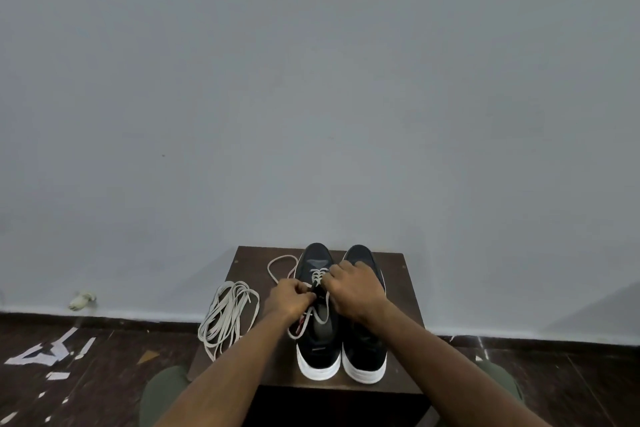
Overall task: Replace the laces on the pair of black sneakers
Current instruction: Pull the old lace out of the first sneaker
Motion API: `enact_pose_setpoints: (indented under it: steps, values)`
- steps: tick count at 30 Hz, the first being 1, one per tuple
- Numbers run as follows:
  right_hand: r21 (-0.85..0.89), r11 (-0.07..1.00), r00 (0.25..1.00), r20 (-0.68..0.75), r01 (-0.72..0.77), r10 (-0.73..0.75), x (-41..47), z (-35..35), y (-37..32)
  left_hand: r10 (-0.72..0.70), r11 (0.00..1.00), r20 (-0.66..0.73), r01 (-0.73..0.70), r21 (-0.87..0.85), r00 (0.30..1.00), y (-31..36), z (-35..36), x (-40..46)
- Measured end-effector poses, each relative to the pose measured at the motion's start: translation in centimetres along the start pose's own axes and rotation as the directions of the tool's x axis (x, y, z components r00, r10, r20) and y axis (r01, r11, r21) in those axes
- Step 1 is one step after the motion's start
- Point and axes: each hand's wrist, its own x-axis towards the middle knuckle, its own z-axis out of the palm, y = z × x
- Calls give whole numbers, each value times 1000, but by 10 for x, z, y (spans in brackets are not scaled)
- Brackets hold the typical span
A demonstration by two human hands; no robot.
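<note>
Two black, white-soled sneakers (341, 333) sit side by side on my worktop (249, 291); my left hand (290, 298) pinches a grey lace (317, 276) on the left one, right hand (356, 286) closed around its eyelets.

the desk (398, 291) is showing a dark brown wood top. on it, the left sneaker (317, 333) and the right sneaker (363, 347) are both showing black uppers and white soles at the near end. the lace (318, 274) crossing the left sneaker is showing pale grey, with a small red bit near the desk's middle. at the desk's left edge, the loose laces (227, 314) are lying pale grey-white. behind the desk, the wall (311, 80) is showing plain grey-blue. beside the desk, the floor (104, 374) is showing dark brown boards with white scraps. the trousers (162, 392) at the desk's near side are showing olive green.
</note>
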Motion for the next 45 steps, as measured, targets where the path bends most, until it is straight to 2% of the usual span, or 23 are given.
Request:
enact_pose_setpoints:
  steps: [2,4,6,8,10,12,15,17,19,21,22,24,26,27,28,30,33,35,39,45]
  values:
    - [71,993,994,-52,-92,96,6,0,10,10,1000,-3,-10,16,1000,-1,1,2]
    - [231,942,969,19,-244,247,10,-4,20,9,1000,-8,-9,20,1000,-1,0,4]
    - [477,771,904,160,-423,397,21,-6,34,15,1000,-11,-14,27,1000,-1,-2,6]
    - [651,551,850,343,-523,401,34,-10,47,19,1000,-12,-18,23,1000,-2,-2,7]
    - [757,367,832,418,-541,365,42,-15,58,3,1000,-31,-3,12,1000,-3,0,8]
    - [833,138,824,482,-537,297,40,-28,62,-17,1000,-50,17,1,999,-5,2,7]
    - [900,-8,885,429,-435,179,32,-55,70,-23,1000,-59,22,-10,998,-7,3,7]
    - [912,-154,891,407,-381,203,32,-75,83,-22,1000,-54,21,-11,998,-9,2,9]
    - [914,-232,868,394,-333,304,39,-94,99,-13,1000,-43,13,-4,999,-9,3,10]
    - [928,-158,820,373,-338,434,51,-106,112,-6,1000,-48,6,13,999,-9,3,9]
    - [931,-66,798,344,-360,495,58,-107,116,2,1000,-53,-1,22,999,-9,3,8]
    - [879,170,787,294,-446,542,72,-96,117,14,999,-57,-12,35,998,-9,4,6]
    - [669,480,790,279,-568,546,73,-81,106,30,999,-67,-27,40,997,-11,5,2]
    - [589,569,799,251,-574,546,67,-73,94,34,999,-77,-30,42,996,-12,6,-1]
    - [571,601,809,218,-559,546,58,-66,80,41,998,-97,-36,52,994,-13,7,-5]
    - [613,585,818,190,-531,543,35,-49,43,64,996,-159,-52,77,985,-20,11,-15]
    - [567,601,820,292,-563,493,-2,-24,-13,57,998,-238,-46,51,970,-36,18,-31]
    - [512,662,837,344,-547,426,-17,-14,-41,41,999,-284,-35,29,958,-45,21,-39]
    - [407,774,870,312,-485,381,-21,-10,-66,16,1000,-318,-13,10,948,-47,19,-49]
    - [392,703,805,295,-594,515,-23,-4,-85,-96,992,-322,65,-105,942,-55,5,-52]
